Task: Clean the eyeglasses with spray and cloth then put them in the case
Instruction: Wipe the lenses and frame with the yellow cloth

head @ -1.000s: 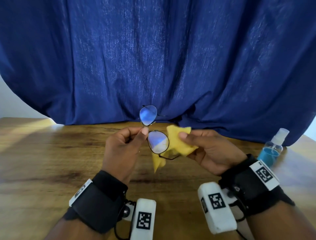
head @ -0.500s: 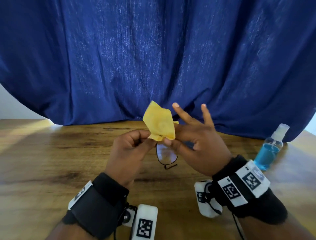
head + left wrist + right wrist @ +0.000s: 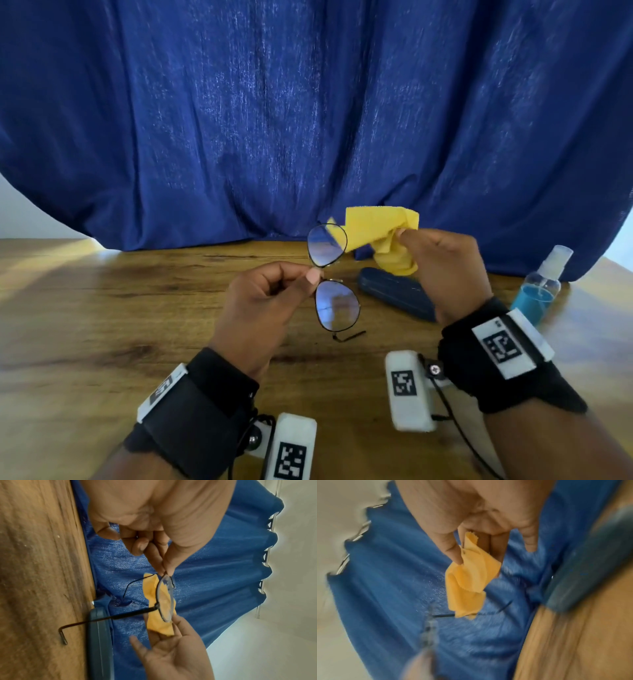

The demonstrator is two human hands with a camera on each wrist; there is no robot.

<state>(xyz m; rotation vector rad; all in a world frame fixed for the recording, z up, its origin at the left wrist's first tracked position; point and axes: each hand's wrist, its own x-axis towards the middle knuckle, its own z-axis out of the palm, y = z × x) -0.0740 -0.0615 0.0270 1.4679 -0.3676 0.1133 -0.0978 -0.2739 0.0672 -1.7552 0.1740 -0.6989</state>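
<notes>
My left hand (image 3: 310,274) pinches the thin black-framed eyeglasses (image 3: 337,308) at the bridge and holds them upright above the wooden table (image 3: 102,325); one lens stands above the other, with the temple arms unfolded. The same pinch shows in the left wrist view, where the eyeglasses (image 3: 164,600) hang below the left hand (image 3: 165,570). My right hand (image 3: 404,236) grips a crumpled yellow cloth (image 3: 380,229) just right of the upper lens, its edge showing behind that lens. In the blurred right wrist view the cloth (image 3: 469,582) hangs from the right hand (image 3: 479,555). A dark blue case (image 3: 394,294), closed, lies on the table under the right hand.
A clear spray bottle (image 3: 539,287) with blue liquid and a white cap stands at the table's right side. A dark blue curtain (image 3: 308,120) hangs along the back edge of the table. White tracking markers sit on both wrists.
The right hand has drawn the cloth off the upper lens and moved right and up. The upper lens is uncovered again, and the case under the right hand has come into view.
</notes>
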